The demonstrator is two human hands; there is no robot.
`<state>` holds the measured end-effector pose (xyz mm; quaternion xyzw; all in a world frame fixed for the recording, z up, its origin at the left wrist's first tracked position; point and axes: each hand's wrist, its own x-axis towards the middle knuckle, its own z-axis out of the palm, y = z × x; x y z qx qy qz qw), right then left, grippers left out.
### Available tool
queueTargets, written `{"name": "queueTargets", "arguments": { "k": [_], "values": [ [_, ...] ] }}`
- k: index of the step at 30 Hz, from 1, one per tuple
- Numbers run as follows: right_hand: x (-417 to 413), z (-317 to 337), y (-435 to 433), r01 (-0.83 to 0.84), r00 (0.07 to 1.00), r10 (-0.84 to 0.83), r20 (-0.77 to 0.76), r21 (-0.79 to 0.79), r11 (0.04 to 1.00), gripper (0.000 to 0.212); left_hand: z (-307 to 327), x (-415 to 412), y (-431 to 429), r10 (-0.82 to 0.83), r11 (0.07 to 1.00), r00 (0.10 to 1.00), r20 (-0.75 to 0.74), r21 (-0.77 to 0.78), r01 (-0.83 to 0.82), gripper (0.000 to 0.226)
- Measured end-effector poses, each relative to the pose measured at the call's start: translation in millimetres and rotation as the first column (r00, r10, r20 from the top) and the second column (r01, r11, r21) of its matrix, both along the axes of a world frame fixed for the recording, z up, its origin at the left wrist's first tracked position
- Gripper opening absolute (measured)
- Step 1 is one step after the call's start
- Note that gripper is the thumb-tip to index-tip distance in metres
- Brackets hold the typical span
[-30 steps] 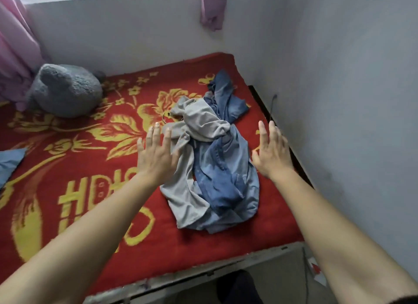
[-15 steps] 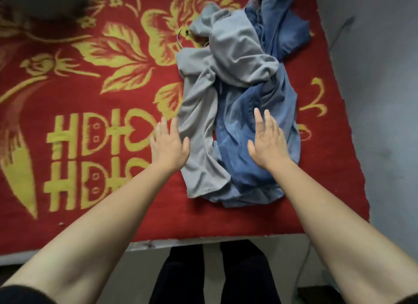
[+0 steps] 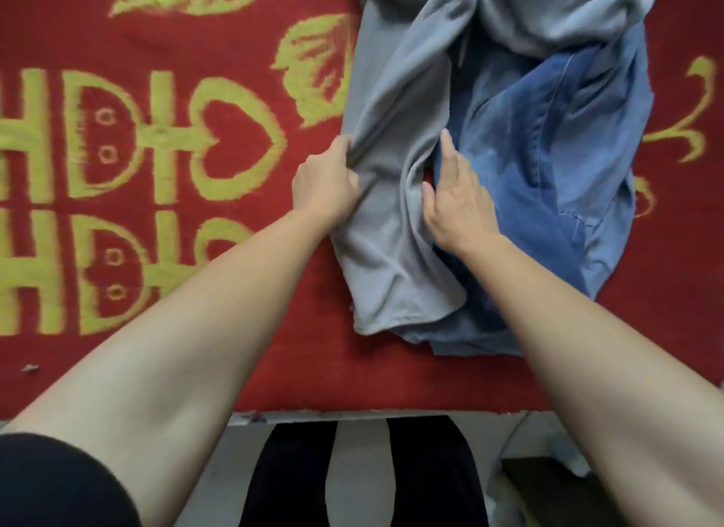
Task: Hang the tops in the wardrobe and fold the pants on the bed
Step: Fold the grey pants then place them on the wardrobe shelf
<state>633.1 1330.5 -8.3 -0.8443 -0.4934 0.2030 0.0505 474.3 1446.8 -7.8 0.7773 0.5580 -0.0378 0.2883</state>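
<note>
A grey garment [image 3: 395,107] lies crumpled over a blue denim garment [image 3: 548,142] on the bed's red blanket [image 3: 196,228] with yellow patterns. My left hand [image 3: 327,181] is shut on a fold at the grey garment's left edge. My right hand [image 3: 456,197] rests at the grey garment's right edge, where it meets the denim; its fingers curl into the grey cloth with the thumb on top. The tops of both garments run out of view.
The bed's front edge [image 3: 352,415] crosses the lower frame, with my dark trouser legs [image 3: 297,475] and pale floor below it. A dark object [image 3: 548,487] sits on the floor at the lower right.
Both hands dropped from hovering open above the pile onto the grey garment and closed on it. The view has tilted down and moved closer to the clothes.
</note>
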Motion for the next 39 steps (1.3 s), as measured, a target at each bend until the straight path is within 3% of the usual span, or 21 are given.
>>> {"name": "queueTargets", "arguments": {
  "k": [3,9,13,17,20,23,26,30,32,34,35,37,39],
  "values": [
    [-16.1,0.8,26.9,0.037,0.997,-0.040,0.058,0.046,0.998,0.074,4.0,-54.0,6.0,-0.206,0.968,0.966,-0.153,0.110,0.224,0.047],
    [-63.2,8.5,93.5,-0.190,0.947,0.129,0.296,0.190,0.963,0.090,13.5,-172.2,31.1,-0.239,0.939,0.812,-0.532,0.086,0.333,0.027],
    [-93.2,9.2,133.3,-0.333,0.892,0.294,0.344,0.058,0.941,0.084,20.0,-209.1,58.9,-0.143,0.964,0.713,-0.686,0.066,0.257,0.030],
    [-94.5,-7.7,148.9,-0.351,0.861,0.374,0.346,-0.128,0.927,0.052,20.2,-248.3,64.3,-0.125,0.983,0.665,-0.737,-0.002,0.182,0.028],
    [-104.4,-17.0,133.5,-0.416,0.835,0.460,0.301,-0.203,0.887,0.029,11.0,-258.7,53.2,-0.113,0.993,0.686,-0.719,-0.059,0.102,0.028],
    [-119.9,-9.3,90.5,-0.408,0.899,0.415,0.141,-0.077,0.910,0.025,6.0,-246.5,43.4,-0.034,0.996,0.797,-0.602,0.041,0.074,0.038],
    [-127.5,2.3,38.4,-0.513,0.855,0.518,0.015,-0.108,0.851,0.034,6.4,-215.7,46.3,0.042,0.985,0.937,-0.346,0.172,0.019,0.042],
    [-122.9,22.4,17.9,-0.654,0.749,0.639,-0.177,-0.358,0.667,0.054,1.3,-162.3,64.3,-0.003,0.995,0.984,-0.176,0.096,0.021,0.056],
    [-118.1,23.4,26.3,-0.615,0.784,0.604,-0.145,-0.320,0.721,0.041,-3.7,-137.7,73.0,-0.028,1.000,0.991,-0.130,0.007,0.029,0.067],
    [-111.7,20.0,42.3,-0.451,0.892,0.443,-0.083,-0.126,0.884,0.024,-12.2,-121.3,81.0,0.003,0.990,0.998,-0.066,-0.137,-0.012,0.074],
    [-106.2,16.8,54.1,-0.365,0.930,0.364,-0.062,-0.005,0.931,0.026,-14.1,-115.8,83.0,0.053,0.978,0.998,-0.013,-0.201,-0.055,0.076],
    [-92.7,8.7,82.9,-0.369,0.929,0.362,0.071,0.134,0.920,0.049,-12.9,-111.7,79.4,0.151,0.966,0.986,0.076,-0.225,-0.130,0.066],
    [-82.5,4.6,110.4,-0.509,0.845,0.480,0.237,0.078,0.857,0.060,-9.1,-118.9,70.3,0.126,0.985,0.992,0.033,-0.122,-0.121,0.050]
  ]
}}
